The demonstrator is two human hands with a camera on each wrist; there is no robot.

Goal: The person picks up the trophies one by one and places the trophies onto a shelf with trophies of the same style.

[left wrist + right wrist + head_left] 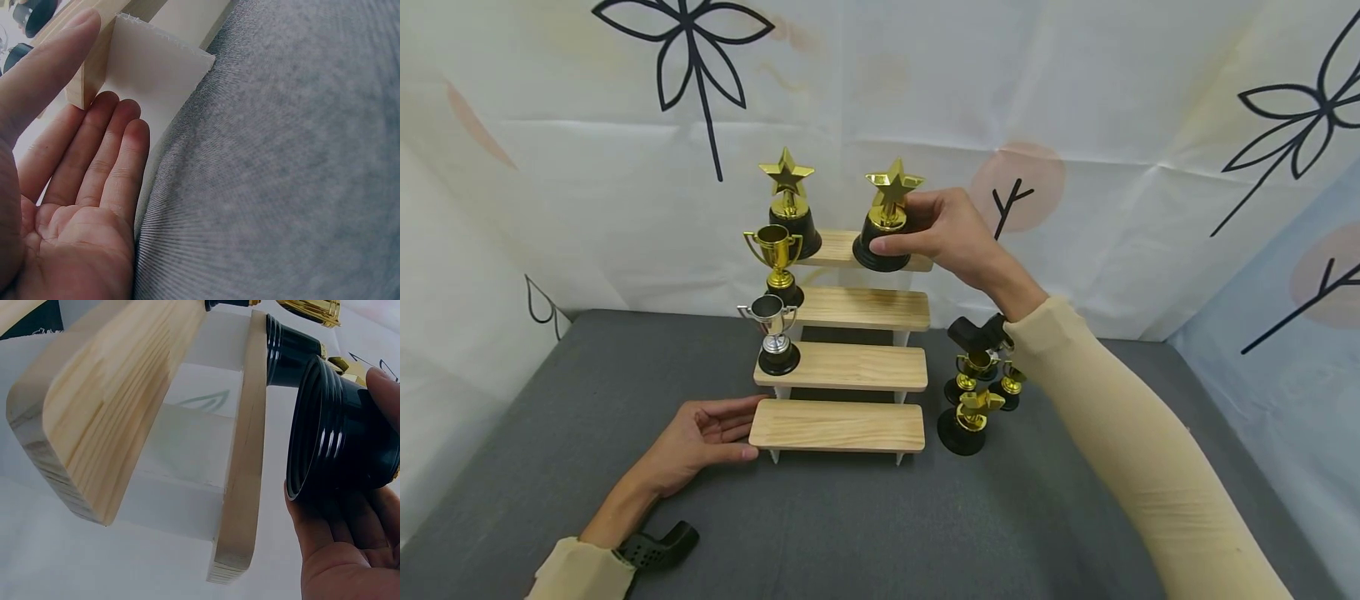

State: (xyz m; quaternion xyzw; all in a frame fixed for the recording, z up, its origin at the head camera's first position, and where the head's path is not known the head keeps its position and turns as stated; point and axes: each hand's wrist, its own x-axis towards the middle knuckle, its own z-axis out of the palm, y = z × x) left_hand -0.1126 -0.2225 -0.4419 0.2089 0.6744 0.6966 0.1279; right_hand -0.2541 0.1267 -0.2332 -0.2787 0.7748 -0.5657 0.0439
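A gold star trophy [886,212] is gripped by my right hand [955,237] over the right part of the top shelf [835,247]. In the right wrist view its black base [344,431] stands off from the shelf edge, fingers and thumb around it. Another star trophy [790,208] stands at the top shelf's left end, a gold cup [781,262] on the second shelf and a silver cup [777,333] on the third. My left hand [700,442] touches the left end of the bottom shelf [838,427], its fingers extended in the left wrist view [87,169].
Right of the wooden stand, several small trophies stand on the grey table [850,533], including a gold star one [966,421] and a gold cup [973,367]. A patterned white cloth [880,100] hangs behind. A dark strap [658,546] is on the left wrist.
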